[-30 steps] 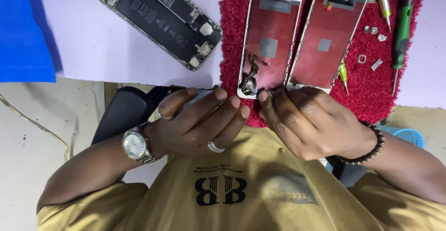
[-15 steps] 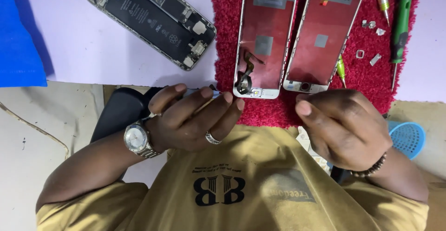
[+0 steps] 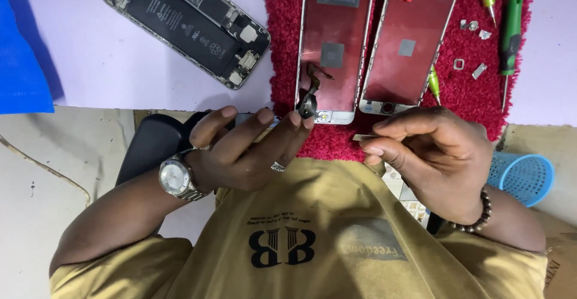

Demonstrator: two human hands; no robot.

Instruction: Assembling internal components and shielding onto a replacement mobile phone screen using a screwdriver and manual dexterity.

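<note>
White-framed phone screen panel with red back (image 3: 332,46), lying face down on red fuzzy mat (image 3: 463,103), just beyond left hand (image 3: 246,149) fingertips, left hand loosely curled, right hand (image 3: 433,152) pinching small flat metal strip (image 3: 363,137)

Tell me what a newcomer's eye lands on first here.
Two white-framed phone screens lie face down side by side on a red mat at top centre. Below them the left hand and the right hand, pinching a small flat piece. Top left lies an opened phone body.
</note>
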